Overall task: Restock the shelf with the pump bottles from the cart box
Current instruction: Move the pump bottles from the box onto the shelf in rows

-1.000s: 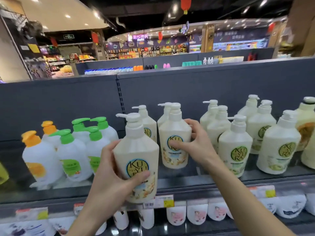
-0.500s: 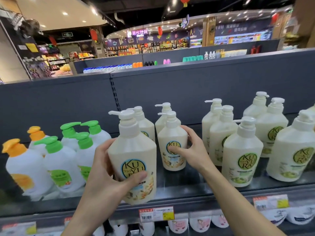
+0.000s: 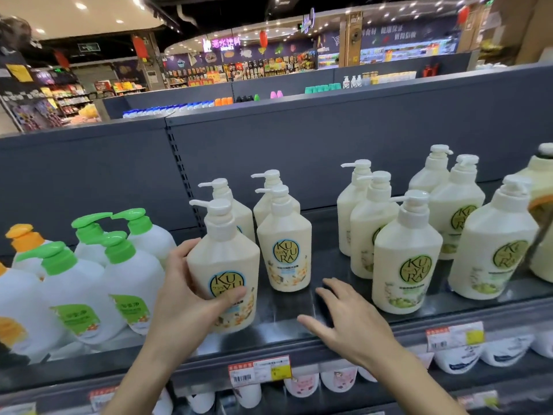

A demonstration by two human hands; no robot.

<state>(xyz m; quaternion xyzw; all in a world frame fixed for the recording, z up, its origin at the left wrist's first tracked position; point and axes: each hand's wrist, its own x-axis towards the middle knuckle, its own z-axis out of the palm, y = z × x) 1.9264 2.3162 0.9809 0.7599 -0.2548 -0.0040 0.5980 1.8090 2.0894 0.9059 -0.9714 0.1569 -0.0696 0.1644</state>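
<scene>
My left hand [image 3: 182, 298] grips a cream pump bottle with a blue-ringed label [image 3: 223, 265], held upright at the front of the dark shelf [image 3: 287, 307]. Just right of it stands a matching cream bottle [image 3: 284, 250] on the shelf, with two more like it behind. My right hand [image 3: 347, 322] hovers open over the shelf's front edge, fingers spread, touching no bottle. The cart box is out of view.
White bottles with green pumps [image 3: 125, 283] and orange pumps [image 3: 24, 238] crowd the shelf on the left. Cream bottles with green-ringed labels [image 3: 407, 265] fill the right. Price tags [image 3: 260, 374] line the shelf edge; refill pouches [image 3: 338, 378] sit below.
My right hand let go of the middle cream bottle and drew back toward the shelf's front edge. My left hand carried its bottle forward and lower, onto the front of the shelf.
</scene>
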